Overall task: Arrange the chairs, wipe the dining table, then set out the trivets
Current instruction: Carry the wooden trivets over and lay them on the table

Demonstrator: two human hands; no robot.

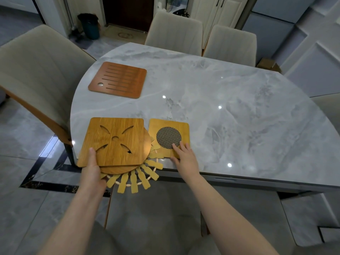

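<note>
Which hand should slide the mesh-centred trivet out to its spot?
The right hand: its fingers already rest on the mesh-centred trivet, which lies flat on the table. The left hand is busy gripping the trivet stack.

Floor (22,137) of glossy grey marble-look tiles with a dark inlaid border strip (46,159). Right wall (312,52) of pale grey bevelled panels. Far end: dark wooden door (128,13), cream cabinet doors (220,11), a dark green bin (91,27) lined with a black bag. Small cardboard box (269,65) on the floor at right. Ceiling lights show as bright spots on polished surfaces
</note>
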